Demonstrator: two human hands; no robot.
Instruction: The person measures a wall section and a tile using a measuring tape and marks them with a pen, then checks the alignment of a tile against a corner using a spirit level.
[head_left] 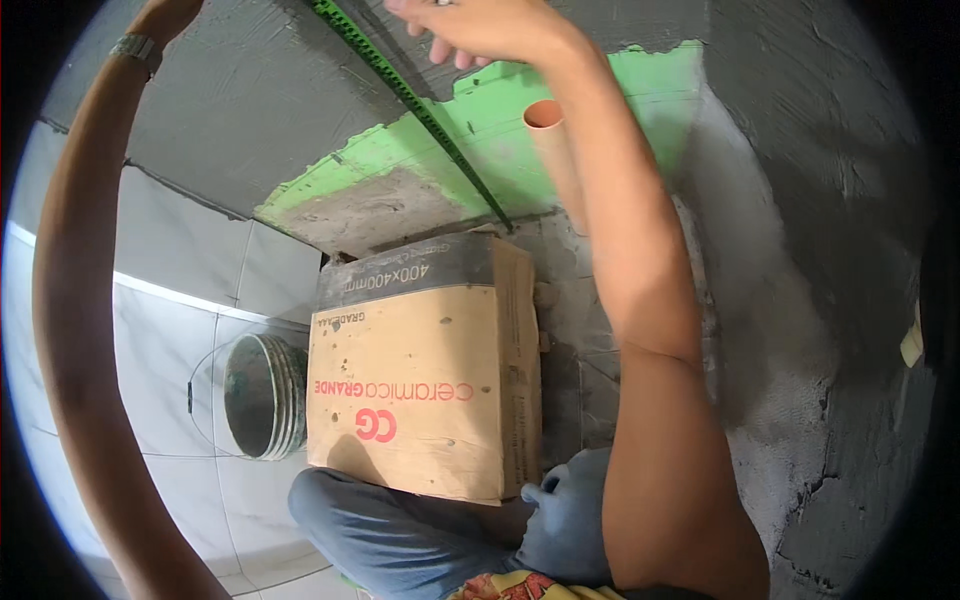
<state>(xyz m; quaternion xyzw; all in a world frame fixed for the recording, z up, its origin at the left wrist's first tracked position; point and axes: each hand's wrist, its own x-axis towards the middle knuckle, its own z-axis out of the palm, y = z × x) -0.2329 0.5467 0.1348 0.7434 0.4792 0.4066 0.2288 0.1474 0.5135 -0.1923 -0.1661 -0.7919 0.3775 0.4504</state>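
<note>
My left hand [165, 18], with a metal watch [137, 52] at the wrist, is at the top left near the grey wall. Its fingers lie beyond the frame edge. At the top middle my right hand [478, 28] is partly cut off; its visible fingers are apart and point left, with no object seen in them. Just left of that hand, a green strip with black marks, like a tape measure blade [415, 105], runs straight down the wall to the floor. Its upper end is out of view, so what holds it there cannot be seen.
A cardboard tile box [410, 340] stands right before my knees. Left of it a dirty bucket [265, 395] lies tipped beside white marbled tiles [170, 390]. An orange pipe [550, 150] rises by the wall's green coating [640, 90]. Rough grey plaster [850, 150] covers the right wall.
</note>
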